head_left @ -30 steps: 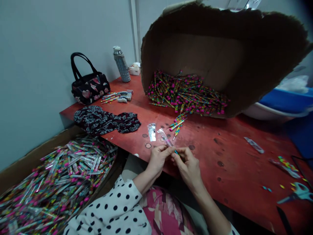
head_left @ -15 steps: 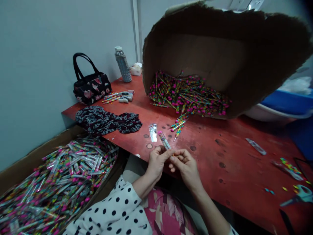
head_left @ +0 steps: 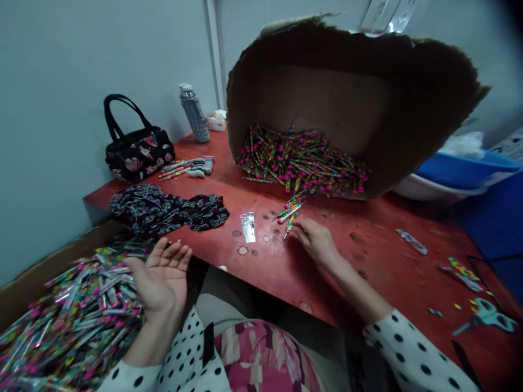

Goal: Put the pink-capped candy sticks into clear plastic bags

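My left hand point(head_left: 163, 280) is palm up with its fingers apart and nothing in it, over the edge of a low carton point(head_left: 44, 253) full of wrapped colourful pencils point(head_left: 87, 316). On the red table point(head_left: 261, 267), my right hand point(head_left: 314, 239) reaches to a few loose multicoloured pencils point(head_left: 291, 213). Its fingertips are closed together beside the lowest one; whether they grip it is too small to tell. Flat clear wrappers point(head_left: 248, 226) lie to the left of these pencils. Behind them, a large tipped carton point(head_left: 368, 65) holds a heap of unwrapped pencils point(head_left: 306, 158) with pink ends.
A dark cloth point(head_left: 163, 209), a floral handbag point(head_left: 141, 152) and a flask point(head_left: 194, 114) are at the left and back left. Scissors point(head_left: 486, 317), a clear wrapper point(head_left: 412, 241) and small coloured pieces lie at the right. Blue and white basins point(head_left: 461, 171) stand beyond.
My hands have parted. The wrapped pencil they held is gone from them; my left hand has moved left and opened over the low carton, and my right has moved up to the loose pencils.
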### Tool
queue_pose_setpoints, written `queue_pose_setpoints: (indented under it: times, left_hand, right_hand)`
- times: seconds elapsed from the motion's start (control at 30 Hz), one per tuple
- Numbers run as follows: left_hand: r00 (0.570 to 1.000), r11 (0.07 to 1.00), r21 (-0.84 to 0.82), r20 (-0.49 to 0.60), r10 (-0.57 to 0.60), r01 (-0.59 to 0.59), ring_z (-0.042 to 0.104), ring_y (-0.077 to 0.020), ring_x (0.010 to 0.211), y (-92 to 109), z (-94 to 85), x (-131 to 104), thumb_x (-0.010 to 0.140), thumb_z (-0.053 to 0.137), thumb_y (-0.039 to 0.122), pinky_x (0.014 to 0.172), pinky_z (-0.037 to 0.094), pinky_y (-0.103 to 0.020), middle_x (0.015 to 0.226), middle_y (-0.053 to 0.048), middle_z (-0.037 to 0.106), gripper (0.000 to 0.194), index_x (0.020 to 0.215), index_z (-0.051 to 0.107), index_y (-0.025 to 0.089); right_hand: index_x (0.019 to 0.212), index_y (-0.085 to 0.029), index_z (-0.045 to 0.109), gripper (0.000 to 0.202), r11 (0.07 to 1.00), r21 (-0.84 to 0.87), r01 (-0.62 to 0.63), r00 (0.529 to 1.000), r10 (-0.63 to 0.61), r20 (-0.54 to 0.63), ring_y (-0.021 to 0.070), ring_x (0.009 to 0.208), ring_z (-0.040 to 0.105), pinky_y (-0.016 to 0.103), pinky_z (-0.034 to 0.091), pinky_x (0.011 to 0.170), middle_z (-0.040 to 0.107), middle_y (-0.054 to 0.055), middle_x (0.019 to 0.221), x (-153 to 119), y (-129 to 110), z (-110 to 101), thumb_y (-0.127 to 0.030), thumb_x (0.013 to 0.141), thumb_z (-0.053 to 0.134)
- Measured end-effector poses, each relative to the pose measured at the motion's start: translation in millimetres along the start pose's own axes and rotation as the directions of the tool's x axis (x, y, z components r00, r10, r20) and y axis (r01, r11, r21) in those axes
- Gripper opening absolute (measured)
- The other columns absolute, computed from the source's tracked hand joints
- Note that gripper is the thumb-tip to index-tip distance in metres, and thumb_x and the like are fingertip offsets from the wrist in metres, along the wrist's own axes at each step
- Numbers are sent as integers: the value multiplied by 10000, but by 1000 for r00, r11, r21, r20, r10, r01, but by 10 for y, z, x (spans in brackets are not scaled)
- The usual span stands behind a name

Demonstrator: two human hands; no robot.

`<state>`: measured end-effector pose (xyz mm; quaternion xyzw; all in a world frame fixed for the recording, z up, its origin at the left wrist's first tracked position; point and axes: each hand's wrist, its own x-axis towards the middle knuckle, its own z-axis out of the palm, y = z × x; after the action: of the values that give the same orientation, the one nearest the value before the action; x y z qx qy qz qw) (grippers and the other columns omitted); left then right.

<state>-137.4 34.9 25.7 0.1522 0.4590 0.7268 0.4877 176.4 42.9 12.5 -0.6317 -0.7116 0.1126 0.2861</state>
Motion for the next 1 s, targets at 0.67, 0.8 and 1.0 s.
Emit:
queue_pose_setpoints:
  times: [0.67,0.8,1.0]
  left_hand:
    - [706,655,613,688,-168,-442,607,-150,633,-822,409,-185,790,542,389,608,458,-227,684,-14,669,257,840,673,174]
    - [680,650,602,712,-175,-463,600,-145,647,-838,383,-167,807,524,377,622,453,-223,690,-13,663,246,819,668,178]
    - [624,612,571,766,-156,-548,611,-152,685,-828,373,-159,812,522,347,644,461,-229,742,-21,675,220,811,670,185]
  right_hand:
    - [1044,-171,507,239,962,-232,143,986,-119,115,194,797,557,292,389,722,612,66,862,554,293,-113,-227,913,315]
    - [889,-201,514,178,933,20,-359,933,358,47,148,603,523,226,355,544,536,-12,647,367,215,-196,-268,860,351]
    - [743,-185,518,292,771,70,-633,755,596,272,100,390,437,202,316,388,523,-15,534,84,119,-132,-379,843,324]
